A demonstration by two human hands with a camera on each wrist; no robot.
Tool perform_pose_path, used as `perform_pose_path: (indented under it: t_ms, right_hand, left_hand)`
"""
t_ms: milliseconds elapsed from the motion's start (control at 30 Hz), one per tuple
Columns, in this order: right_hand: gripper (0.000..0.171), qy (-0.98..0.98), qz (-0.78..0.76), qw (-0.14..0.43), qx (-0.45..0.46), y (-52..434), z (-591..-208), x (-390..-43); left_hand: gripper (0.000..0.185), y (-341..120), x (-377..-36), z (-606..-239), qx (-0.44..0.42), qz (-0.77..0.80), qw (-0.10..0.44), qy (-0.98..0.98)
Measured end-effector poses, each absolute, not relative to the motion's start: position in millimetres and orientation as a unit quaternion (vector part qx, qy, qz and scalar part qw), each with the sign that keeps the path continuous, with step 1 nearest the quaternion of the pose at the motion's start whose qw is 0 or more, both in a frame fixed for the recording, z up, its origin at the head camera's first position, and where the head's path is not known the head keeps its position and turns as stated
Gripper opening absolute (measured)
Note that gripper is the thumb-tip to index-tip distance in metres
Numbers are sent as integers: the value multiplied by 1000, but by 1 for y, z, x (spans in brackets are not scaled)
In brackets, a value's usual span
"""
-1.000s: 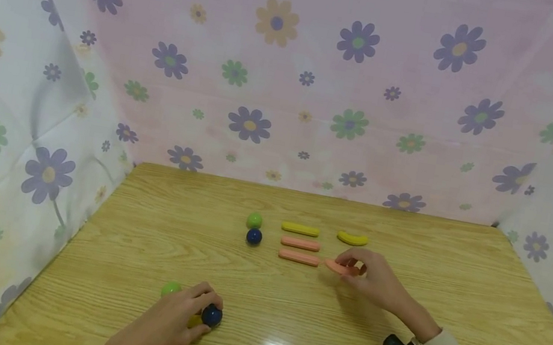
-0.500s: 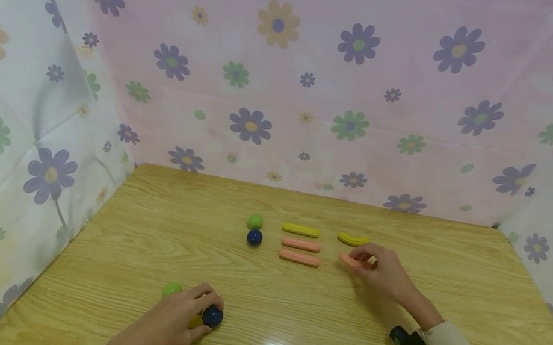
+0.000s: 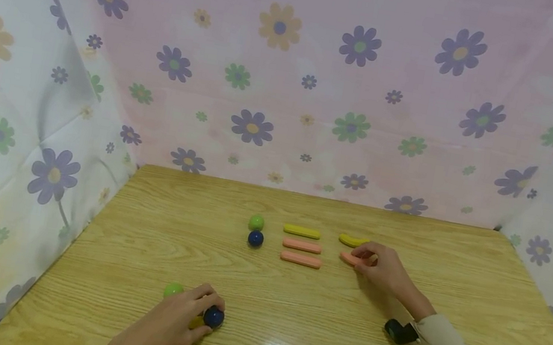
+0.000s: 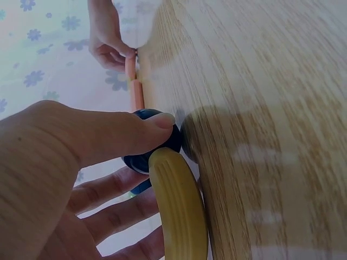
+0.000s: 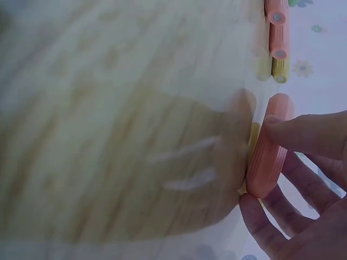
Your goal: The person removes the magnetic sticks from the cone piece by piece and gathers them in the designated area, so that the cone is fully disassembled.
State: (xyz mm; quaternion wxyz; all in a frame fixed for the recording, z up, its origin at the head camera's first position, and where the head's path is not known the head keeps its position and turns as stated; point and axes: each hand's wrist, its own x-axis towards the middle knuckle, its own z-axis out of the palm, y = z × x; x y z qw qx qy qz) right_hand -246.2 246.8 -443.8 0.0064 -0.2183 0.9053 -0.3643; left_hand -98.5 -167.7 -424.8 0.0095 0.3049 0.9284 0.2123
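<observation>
right hand [image 3: 381,268] pinches a ribbed pink stick [image 5: 267,149]; left hand [image 3: 174,323] grips a glossy navy ball [image 3: 214,316].

The right hand [image 3: 381,267] carries its pink stick [image 3: 350,259] away from the end of the nearest pink stick [image 3: 300,259], toward the table's [image 3: 458,270] far edge, now just before the yellow curved piece [image 3: 351,241].

yellow stick [image 3: 195,322] mostly hidden under left hand [image 3: 175,320]
</observation>
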Motion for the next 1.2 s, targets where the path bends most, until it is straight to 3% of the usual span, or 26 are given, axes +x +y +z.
perform_pose_path:
  t_ms: [533, 967, 1200]
  right_hand:
    - [11, 916, -325, -55, -230, 243, -447, -251]
    - [9, 891, -350, -59, -283, 219, -422, -239]
    - [20, 870, -351, -31, -345, 195, -403, -219]
  left_hand:
    - [35, -168, -97, -427, 307, 209, 7, 928]
    - [34, -167, -99, -428, 287, 214, 25, 933]
    - [39, -169, -102, -422, 304, 208, 27, 929]
